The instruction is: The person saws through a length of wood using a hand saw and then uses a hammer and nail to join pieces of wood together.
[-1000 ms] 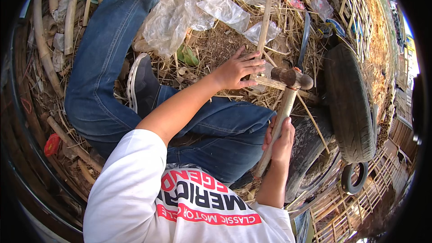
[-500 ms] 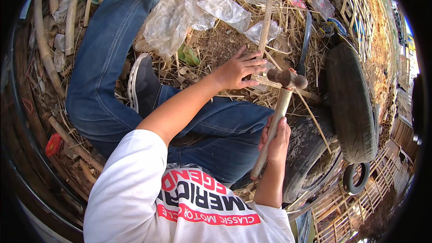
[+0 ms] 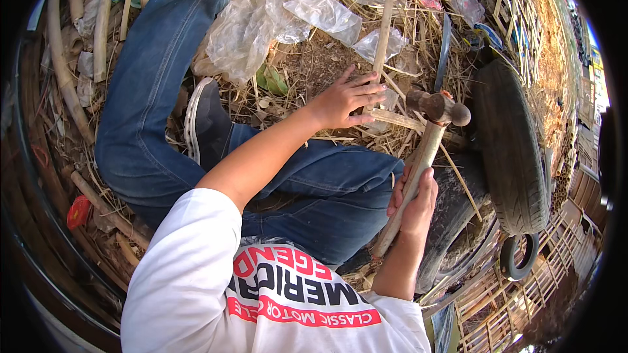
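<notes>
My right hand (image 3: 417, 204) is wrapped round the pale wooden handle of a hammer (image 3: 413, 183). The hammer's rusty brown head points away from me, raised near the far end of my folded leg. My left hand (image 3: 345, 101) lies against the lower part of a long bamboo strip (image 3: 386, 23), with fingers across it and the thumb lower down. The strip runs away from me to the top of the view. Just beyond my left fingertips, a short flat wooden piece (image 3: 399, 119) extends toward the hammer head, which partly hides that area.
Two worn tires, one upright (image 3: 510, 147) and one lower (image 3: 451, 222), stand right of my knee. A narrow blade-like strip (image 3: 444, 49) lies beyond the hammer. Clear plastic sheeting (image 3: 252, 29) and straw cover the ground. Bamboo poles (image 3: 62, 59) lie left; a bamboo lattice (image 3: 510, 307) sits lower right.
My right hand and the hammer have shifted to the right, away from the bamboo strip. My left hand has stayed in nearly the same place on the strip.
</notes>
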Demonstrator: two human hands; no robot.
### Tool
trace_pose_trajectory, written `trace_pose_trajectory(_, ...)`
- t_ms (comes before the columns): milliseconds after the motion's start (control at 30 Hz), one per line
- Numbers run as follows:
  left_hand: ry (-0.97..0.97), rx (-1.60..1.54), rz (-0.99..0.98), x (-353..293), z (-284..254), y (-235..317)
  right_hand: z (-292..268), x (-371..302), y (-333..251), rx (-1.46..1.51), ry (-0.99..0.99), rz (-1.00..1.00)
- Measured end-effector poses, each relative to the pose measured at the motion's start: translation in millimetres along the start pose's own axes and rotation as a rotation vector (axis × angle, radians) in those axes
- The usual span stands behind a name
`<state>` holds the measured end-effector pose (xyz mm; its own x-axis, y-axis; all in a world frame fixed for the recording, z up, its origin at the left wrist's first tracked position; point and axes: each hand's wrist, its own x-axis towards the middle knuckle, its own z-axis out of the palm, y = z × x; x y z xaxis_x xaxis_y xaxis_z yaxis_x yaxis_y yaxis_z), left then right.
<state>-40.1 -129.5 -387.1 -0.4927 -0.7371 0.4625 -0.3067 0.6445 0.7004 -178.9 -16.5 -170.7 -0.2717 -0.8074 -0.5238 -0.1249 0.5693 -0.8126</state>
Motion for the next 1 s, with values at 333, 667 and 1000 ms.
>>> trace_pose_trajectory(333, -0.022, 0.0, -0.015, -0.7, -1.4, 0.9, 0.7, 12.2, 21.2, -0.16, 0.002, 0.185)
trace_pose_trajectory(667, -0.06, -0.007, -0.036, -3.0, -4.7, 2.6, 4.1, 16.9, 44.3, -0.18, -0.136, 0.168)
trace_pose_trajectory(1000, -0.026, -0.012, -0.005, -0.1, 0.6, -0.7, 2.0, -0.4, 13.7, -0.059, -0.028, 0.053)
